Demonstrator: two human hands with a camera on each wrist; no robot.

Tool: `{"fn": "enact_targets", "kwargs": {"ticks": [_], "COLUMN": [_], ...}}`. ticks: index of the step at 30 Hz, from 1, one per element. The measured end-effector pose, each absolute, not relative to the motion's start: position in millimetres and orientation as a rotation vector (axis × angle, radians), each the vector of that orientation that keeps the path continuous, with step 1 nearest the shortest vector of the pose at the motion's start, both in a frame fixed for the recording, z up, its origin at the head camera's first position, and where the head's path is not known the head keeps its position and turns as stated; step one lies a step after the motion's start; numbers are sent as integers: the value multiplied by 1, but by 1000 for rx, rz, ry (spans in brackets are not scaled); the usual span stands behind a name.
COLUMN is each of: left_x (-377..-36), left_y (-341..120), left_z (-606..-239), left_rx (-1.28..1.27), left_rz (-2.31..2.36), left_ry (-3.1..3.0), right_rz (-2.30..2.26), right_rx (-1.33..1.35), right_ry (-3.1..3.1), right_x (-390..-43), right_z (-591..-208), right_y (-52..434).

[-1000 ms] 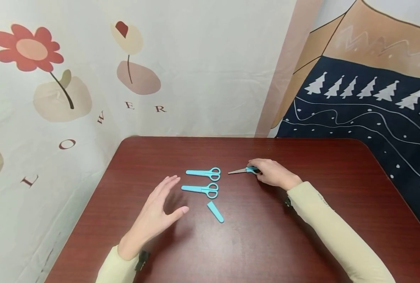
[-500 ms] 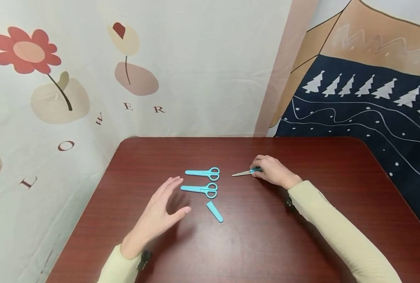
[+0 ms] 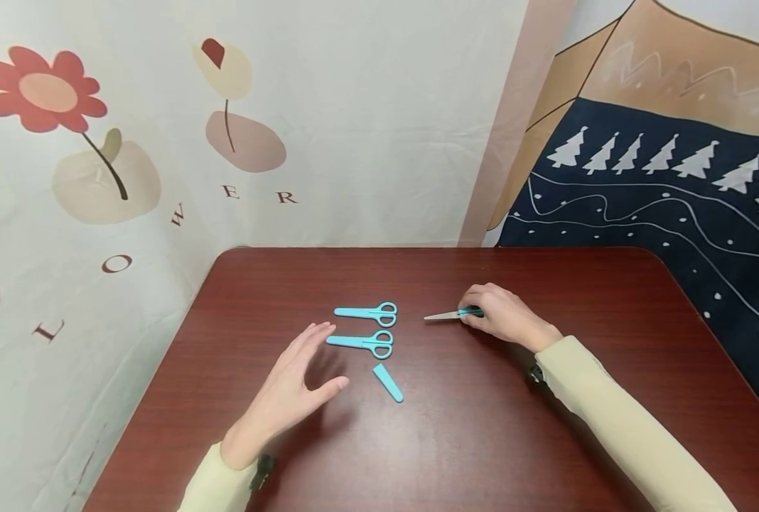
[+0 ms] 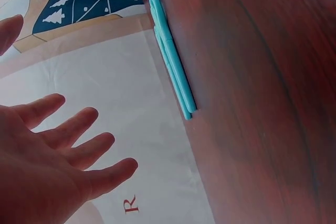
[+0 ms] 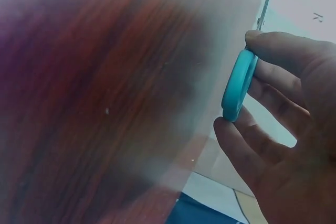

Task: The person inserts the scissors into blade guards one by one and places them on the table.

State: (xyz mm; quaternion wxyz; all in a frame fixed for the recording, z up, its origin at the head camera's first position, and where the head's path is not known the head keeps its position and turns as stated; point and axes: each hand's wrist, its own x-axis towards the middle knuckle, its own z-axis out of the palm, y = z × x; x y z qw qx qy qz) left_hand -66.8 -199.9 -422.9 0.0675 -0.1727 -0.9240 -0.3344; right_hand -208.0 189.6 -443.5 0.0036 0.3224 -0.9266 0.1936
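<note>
My right hand (image 3: 497, 313) pinches a pair of blue-handled scissors (image 3: 442, 316), whose bare metal blades point left. In the right wrist view, thumb and fingers hold the scissors' handle (image 5: 239, 85). My left hand (image 3: 290, 380) holds nothing; its fingers are spread, near the left ends of two sheathed scissors. The far sheathed scissors (image 3: 360, 313) and the near sheathed scissors (image 3: 354, 342) lie parallel, blue covers on, handles to the right. Below them a loose blue blade cover (image 3: 389, 383) lies slanted on the table. In the left wrist view the left fingers (image 4: 84, 124) are apart from the scissors.
All this is on a reddish-brown wooden table (image 3: 514, 441). Behind its back edge hangs a pale printed cloth (image 3: 379, 142) with flowers and letters; a dark blue cloth with white trees (image 3: 635, 192) is at the right.
The right hand has shifted slightly right with the scissors, and their blades have turned closer to level. The left hand has drifted slightly right, still spread. The sheathed scissors and loose cover stay put.
</note>
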Motion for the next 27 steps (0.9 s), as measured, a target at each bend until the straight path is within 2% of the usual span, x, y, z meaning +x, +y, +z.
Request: {"fn": "enact_targets", "kwargs": {"ticks": [11, 22, 27], "left_x": [-72, -78, -77], "left_y": [-187, -161, -156], "left_z": [-427, -437, -437], "left_rx": [-631, -932, -978], "left_rz": [-927, -793, -809], "left_ry": [-2829, -2863, -2959], "right_rz": [628, 609, 601], "right_rx": [933, 895, 896], "right_ry": [-2851, -2834, -2826], "right_x": [-187, -168, -161], "right_z": [-437, -433, -432], "right_y": [197, 209, 211]}}
